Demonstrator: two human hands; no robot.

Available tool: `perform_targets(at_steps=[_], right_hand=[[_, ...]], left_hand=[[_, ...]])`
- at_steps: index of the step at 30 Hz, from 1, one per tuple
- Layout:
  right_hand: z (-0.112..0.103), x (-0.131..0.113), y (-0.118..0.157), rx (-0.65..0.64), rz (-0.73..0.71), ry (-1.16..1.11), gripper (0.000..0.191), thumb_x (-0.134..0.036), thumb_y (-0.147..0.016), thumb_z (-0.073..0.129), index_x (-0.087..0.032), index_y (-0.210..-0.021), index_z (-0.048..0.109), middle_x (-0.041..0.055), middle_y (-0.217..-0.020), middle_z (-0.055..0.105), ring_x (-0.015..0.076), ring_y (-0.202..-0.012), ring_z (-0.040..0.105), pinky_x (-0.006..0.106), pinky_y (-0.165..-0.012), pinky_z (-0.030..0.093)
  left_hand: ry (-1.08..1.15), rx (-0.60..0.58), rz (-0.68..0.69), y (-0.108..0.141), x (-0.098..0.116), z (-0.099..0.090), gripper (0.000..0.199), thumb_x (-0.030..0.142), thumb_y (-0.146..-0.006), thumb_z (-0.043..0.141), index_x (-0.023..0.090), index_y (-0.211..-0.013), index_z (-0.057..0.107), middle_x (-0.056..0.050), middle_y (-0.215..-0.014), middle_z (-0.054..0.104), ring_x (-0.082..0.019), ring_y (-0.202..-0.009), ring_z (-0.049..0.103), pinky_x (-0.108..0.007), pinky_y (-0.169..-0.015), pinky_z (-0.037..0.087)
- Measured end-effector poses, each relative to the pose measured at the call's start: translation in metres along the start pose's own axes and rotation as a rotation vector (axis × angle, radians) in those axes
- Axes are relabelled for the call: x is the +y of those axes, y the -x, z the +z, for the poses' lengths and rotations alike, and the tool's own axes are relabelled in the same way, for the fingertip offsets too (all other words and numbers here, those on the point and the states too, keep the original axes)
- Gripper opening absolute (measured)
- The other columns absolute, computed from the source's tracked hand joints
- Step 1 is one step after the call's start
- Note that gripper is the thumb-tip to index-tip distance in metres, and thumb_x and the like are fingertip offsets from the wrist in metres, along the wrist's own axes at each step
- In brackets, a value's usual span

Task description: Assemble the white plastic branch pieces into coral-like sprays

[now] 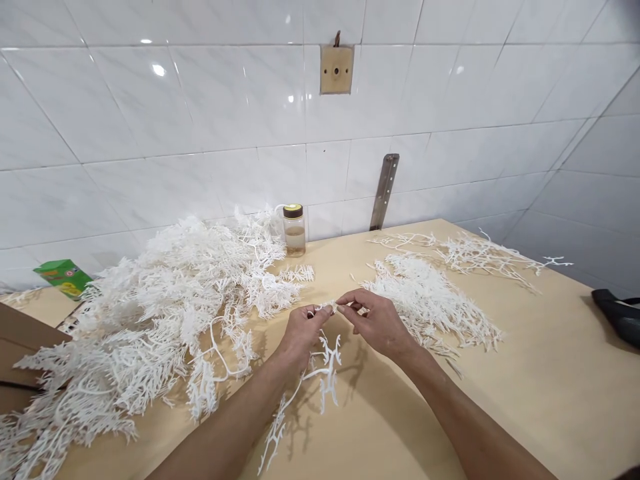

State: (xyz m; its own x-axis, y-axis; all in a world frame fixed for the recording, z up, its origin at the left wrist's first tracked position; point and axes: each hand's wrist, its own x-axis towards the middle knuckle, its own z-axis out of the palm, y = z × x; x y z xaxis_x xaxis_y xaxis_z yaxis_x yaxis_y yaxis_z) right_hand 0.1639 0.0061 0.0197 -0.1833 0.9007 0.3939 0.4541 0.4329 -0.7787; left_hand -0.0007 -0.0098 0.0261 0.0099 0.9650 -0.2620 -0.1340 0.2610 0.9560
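My left hand (303, 331) is closed on a white plastic branch (327, 370), whose bare, forked stems hang below the fingers over the table. My right hand (373, 319) pinches at the upper end of the same branch, thumb and forefinger together, close to the left fingertips. Just what lies between the right fingertips is too small to make out. To the left spreads a big heap of white feathery plastic branches (165, 313). Right beside my right hand lies a flatter pile of small white sprigs (430, 300).
Bare white stems (480, 257) lie at the back right of the table (540, 373). A jar with a dark lid (295, 233) stands near the tiled wall. A metal bracket (385, 192) leans there. A green box (64, 277) is far left, a black object (617, 317) far right.
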Motion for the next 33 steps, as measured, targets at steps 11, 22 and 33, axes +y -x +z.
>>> perform_targets(at_steps=[11, 22, 33], right_hand=[[0.002, -0.005, 0.000, -0.027, -0.035, 0.136, 0.019, -0.032, -0.090, 0.053, -0.022, -0.083, 0.068, 0.0039, -0.079, 0.069, 0.0171, -0.069, 0.063, 0.029, -0.060, 0.050], [0.005, 0.008, -0.001, 0.104, -0.034, 0.479, 0.018, -0.016, -0.087, 0.046, -0.020, -0.072, 0.054, 0.0056, -0.075, 0.061, 0.0170, -0.063, 0.053, 0.030, -0.061, 0.038], [-0.025, 0.014, -0.004, 0.082, 0.151, 0.261, 0.019, -0.035, -0.086, 0.056, -0.021, -0.087, 0.068, 0.0041, -0.085, 0.072, 0.0180, -0.070, 0.064, 0.031, -0.070, 0.048]], left_hand=[[0.024, -0.038, -0.007, -0.004, -0.005, -0.002, 0.046, 0.057, -0.063, 0.077, 0.017, -0.071, 0.056, 0.008, -0.051, 0.037, -0.006, -0.041, 0.036, -0.021, -0.041, 0.032], [-0.070, -0.114, -0.043, 0.001, -0.003, 0.000, 0.041, 0.049, -0.064, 0.076, 0.018, -0.062, 0.048, 0.007, -0.048, 0.038, -0.007, -0.041, 0.036, -0.021, -0.042, 0.028], [-0.054, -0.095, -0.061, 0.001, 0.004, -0.005, 0.033, 0.044, -0.070, 0.073, 0.016, -0.067, 0.057, 0.005, -0.049, 0.044, -0.006, -0.037, 0.036, -0.021, -0.040, 0.029]])
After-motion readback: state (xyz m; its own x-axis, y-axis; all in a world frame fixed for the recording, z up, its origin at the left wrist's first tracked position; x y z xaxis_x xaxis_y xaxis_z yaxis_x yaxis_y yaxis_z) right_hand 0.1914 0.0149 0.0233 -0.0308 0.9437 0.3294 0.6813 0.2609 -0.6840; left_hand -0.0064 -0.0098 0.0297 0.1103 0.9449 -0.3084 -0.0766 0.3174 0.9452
